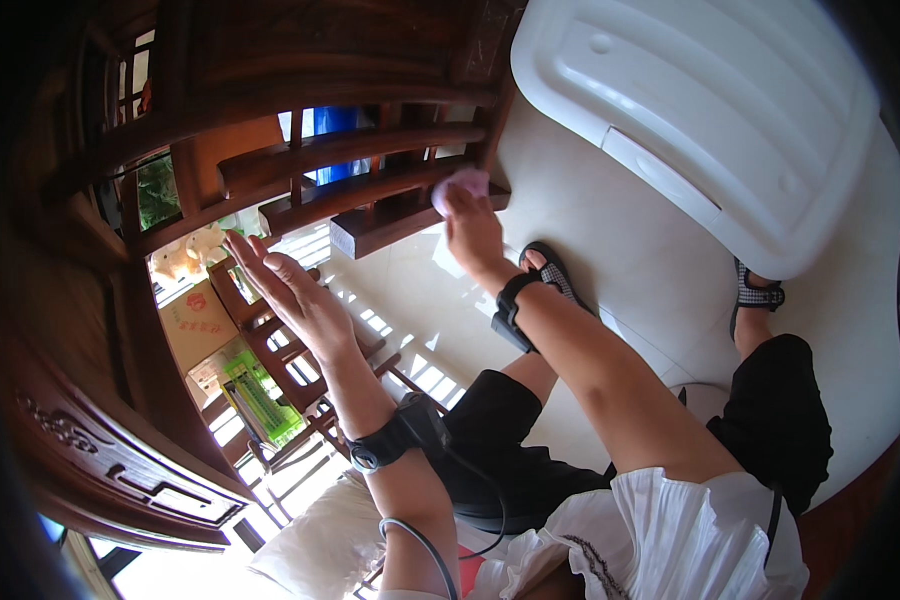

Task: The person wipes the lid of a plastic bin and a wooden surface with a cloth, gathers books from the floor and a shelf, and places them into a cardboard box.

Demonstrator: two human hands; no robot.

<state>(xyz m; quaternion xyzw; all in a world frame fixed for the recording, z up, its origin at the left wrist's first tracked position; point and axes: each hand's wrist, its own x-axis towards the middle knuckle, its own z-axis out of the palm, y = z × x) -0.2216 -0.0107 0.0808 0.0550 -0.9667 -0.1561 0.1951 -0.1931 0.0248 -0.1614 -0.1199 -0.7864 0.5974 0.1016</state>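
My right hand is closed around a bunched pink cloth, beside the end of the lower slats of a dark wooden furniture frame. Part of the cloth is hidden under my fingers, and whether it touches the wood I cannot tell. My left hand is held up to the left with its fingers extended and nothing in it, near another slatted wooden part. Each of my wrists bears a black strapped device.
A white plastic storage box with a lid stands at the upper right on the tiled floor. At the left are a carved wooden panel, a cardboard box, a green item and plush toys. A pale cushion lies below.
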